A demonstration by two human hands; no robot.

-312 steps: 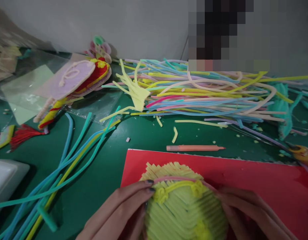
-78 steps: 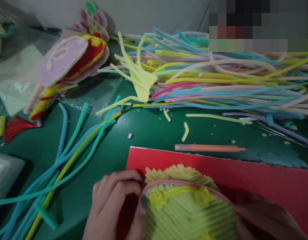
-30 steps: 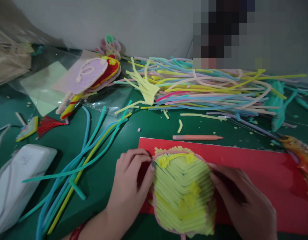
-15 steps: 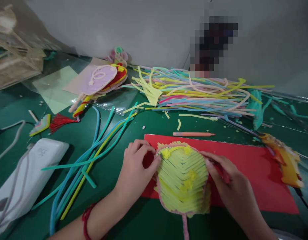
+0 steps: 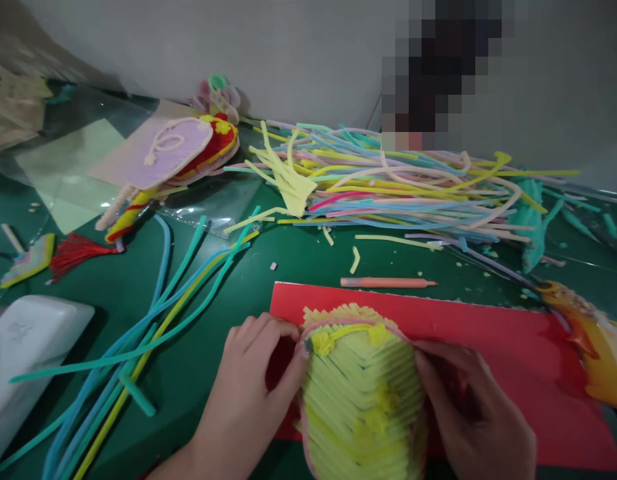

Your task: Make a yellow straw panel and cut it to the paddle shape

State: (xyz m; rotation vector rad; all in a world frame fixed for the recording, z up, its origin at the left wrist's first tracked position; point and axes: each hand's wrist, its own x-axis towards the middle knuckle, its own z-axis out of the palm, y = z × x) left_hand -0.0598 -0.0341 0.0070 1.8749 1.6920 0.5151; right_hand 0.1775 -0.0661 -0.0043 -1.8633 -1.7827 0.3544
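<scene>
A rounded hand fan (image 5: 358, 393) made of yellow-green chenille stems in a chevron pattern lies in front of me. Pink stem trims its rim, and small yellow flowers dot its face. Uneven pale-yellow ends stick out past the top edge. My left hand (image 5: 258, 380) pinches the upper left rim between thumb and fingers. At the upper right rim, my right hand (image 5: 473, 400) pinches the edge with its fingertips. Under the fan and my right hand is a sheet of red card (image 5: 538, 373). The fan's lower end runs out of view.
Loose blue, teal and yellow stems (image 5: 153, 327) lie left, beside a white device (image 5: 43, 367). A pile of coloured stems (image 5: 398, 187) spans the back. Finished fans (image 5: 171, 153) rest back left. An orange pen (image 5: 388, 283) lies behind the card; a yellow glue gun (image 5: 598, 353) is at right.
The view has moved closer and tilted up, so the fan and hands sit lower and the pink handle has left the frame. Both hands keep their pinch on the rim.
</scene>
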